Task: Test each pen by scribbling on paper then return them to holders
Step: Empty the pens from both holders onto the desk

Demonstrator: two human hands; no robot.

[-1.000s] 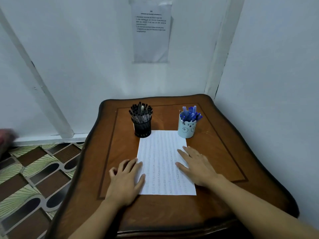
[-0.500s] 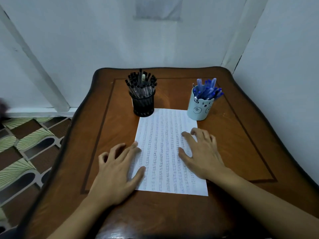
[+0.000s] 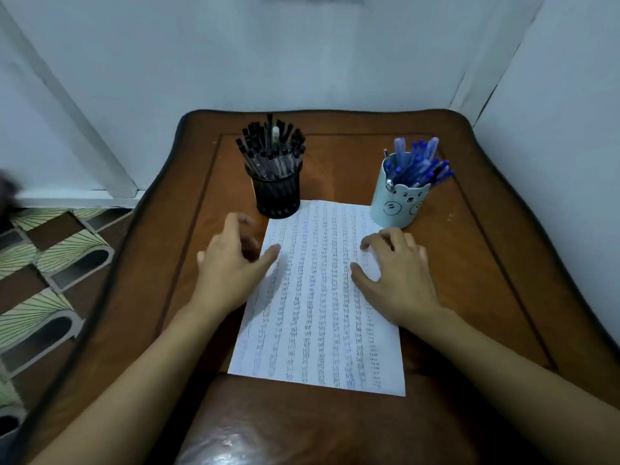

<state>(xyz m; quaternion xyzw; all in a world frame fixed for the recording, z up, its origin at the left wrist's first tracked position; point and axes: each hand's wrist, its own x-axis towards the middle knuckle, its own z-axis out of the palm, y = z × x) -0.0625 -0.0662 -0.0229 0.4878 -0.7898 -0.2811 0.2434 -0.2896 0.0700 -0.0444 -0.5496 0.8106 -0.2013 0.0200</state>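
A lined sheet of paper (image 3: pixel 318 297), covered in rows of scribbles, lies in the middle of the wooden table (image 3: pixel 486 263). Behind its far left corner stands a black mesh holder (image 3: pixel 277 193) full of black pens (image 3: pixel 271 146). At the far right corner stands a pale blue bear-face cup (image 3: pixel 399 203) holding blue pens (image 3: pixel 419 164). My left hand (image 3: pixel 231 266) hovers at the paper's left edge, lifted and blurred, fingers loose, holding nothing. My right hand (image 3: pixel 399 273) rests on the paper's right side just below the cup, fingers slightly bent, empty.
White walls close in behind and to the right of the table. A patterned tile floor (image 3: pixel 50 263) lies to the left. The table's glossy near edge (image 3: pixel 302 437) curves toward me.
The view has tilted down and moved closer. My left hand has lifted off the table and moved forward toward the black holder. My right hand has slid up toward the blue cup.
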